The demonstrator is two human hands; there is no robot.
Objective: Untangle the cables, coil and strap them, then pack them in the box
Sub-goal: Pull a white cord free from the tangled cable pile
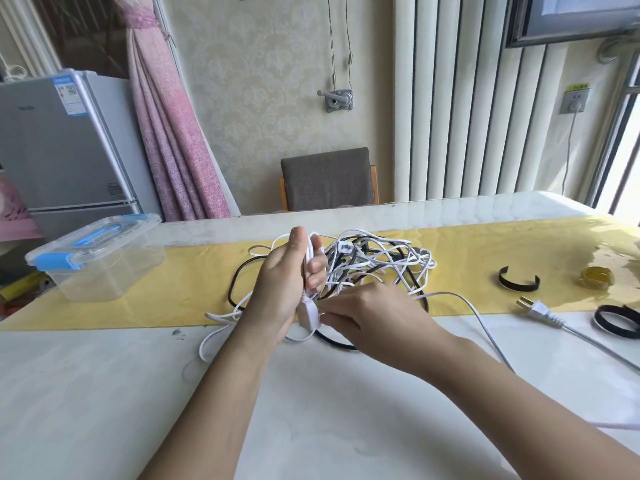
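While left hand grips white cable, right hand fingertips hidden, grip unclear

Just the one view, head-worn and wide-angle, looking forward and down across the white glossy tabletop from its near edge. It sits close (forearms fill the bottom), with the left hand, right hand and tangle of white and black cables mid-frame. The far edge, the clear plastic box with blue latches at the far-left corner and the white ribbed radiator behind all fit.
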